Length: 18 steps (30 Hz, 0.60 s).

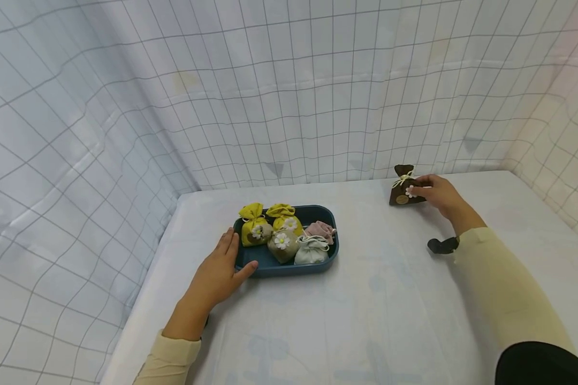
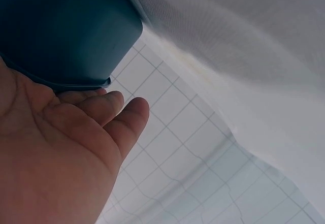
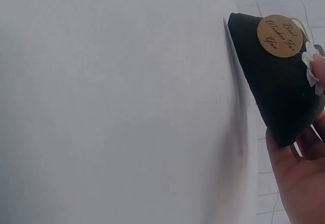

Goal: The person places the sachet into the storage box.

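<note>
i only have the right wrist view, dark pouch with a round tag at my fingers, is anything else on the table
Observer: Yes, a dark blue tray sits on the table, apart from the brown pouch that the right hand is gripping.
Operator: whats in the tray
Observer: Five small pouches: two yellow ones at the back, a tan one with a daisy, a pink one and a pale grey one.
Operator: where's the other hand
Observer: The left hand rests with straight fingers against the tray's left end.
</note>
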Motion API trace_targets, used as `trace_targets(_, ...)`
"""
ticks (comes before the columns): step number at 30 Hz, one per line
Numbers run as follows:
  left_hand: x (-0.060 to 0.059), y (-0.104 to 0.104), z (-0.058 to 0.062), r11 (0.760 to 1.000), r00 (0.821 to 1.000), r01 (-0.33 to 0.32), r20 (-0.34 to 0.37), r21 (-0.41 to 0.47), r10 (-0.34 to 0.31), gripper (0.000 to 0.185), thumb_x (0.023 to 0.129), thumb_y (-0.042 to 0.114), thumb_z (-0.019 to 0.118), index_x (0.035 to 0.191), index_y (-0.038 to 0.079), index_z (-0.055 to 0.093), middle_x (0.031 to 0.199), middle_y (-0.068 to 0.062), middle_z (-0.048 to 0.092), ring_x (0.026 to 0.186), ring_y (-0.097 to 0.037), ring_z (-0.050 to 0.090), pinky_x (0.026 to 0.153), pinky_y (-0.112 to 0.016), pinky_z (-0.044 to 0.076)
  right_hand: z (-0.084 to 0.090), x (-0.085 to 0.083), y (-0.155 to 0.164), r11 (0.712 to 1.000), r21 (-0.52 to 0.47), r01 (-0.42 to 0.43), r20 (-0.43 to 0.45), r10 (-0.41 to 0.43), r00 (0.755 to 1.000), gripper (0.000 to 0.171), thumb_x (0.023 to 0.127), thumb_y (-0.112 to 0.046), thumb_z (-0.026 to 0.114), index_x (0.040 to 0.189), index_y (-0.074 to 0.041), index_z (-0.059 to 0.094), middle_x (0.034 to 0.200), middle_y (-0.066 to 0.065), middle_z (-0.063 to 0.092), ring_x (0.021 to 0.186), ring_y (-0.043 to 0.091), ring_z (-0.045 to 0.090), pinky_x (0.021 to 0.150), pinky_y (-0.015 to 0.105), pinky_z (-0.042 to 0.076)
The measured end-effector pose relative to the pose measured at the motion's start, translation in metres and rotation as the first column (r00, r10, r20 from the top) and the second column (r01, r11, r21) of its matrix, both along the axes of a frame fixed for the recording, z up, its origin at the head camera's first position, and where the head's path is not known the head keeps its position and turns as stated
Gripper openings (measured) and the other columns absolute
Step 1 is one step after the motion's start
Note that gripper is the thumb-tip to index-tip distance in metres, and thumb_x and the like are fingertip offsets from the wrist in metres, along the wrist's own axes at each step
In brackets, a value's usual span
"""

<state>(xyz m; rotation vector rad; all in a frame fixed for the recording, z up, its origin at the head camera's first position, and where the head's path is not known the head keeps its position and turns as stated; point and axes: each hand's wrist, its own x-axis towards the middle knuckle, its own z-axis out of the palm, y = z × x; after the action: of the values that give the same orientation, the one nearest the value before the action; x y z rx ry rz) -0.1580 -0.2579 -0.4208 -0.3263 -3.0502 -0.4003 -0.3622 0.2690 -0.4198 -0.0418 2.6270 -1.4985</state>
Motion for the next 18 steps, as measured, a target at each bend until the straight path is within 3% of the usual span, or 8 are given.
trace_targets(7,0.001,-0.001,0.002,1.0,1.0,-0.003,-0.008,0.005,0.003,0.098,0.097,0.067,0.046,0.155,-0.007,0.018,0.163,-0.021,0.009,0.149,-0.038,0.014,0.113,-0.056,0.028,0.009,0.003,-0.009,0.999,0.037,-0.008,-0.019,0.009,1.0,0.065,0.097,-0.037,0.065,0.142,0.003,0.041,0.142,0.025,0.041,0.124,0.039,0.041,0.102,0.052,0.036)
trace_targets(18,-0.001,-0.002,-0.001,0.999,0.999,0.009,-0.031,-0.031,-0.01,0.097,0.096,0.065,0.047,0.155,-0.007,0.02,0.163,-0.022,0.011,0.148,-0.04,0.016,0.115,-0.056,0.023,0.025,0.008,-0.024,0.999,-0.013,-0.033,-0.08,0.031,0.996,0.056,0.097,-0.032,0.066,0.135,0.003,0.046,0.129,0.02,0.051,0.118,0.033,0.047,0.103,0.049,0.038)
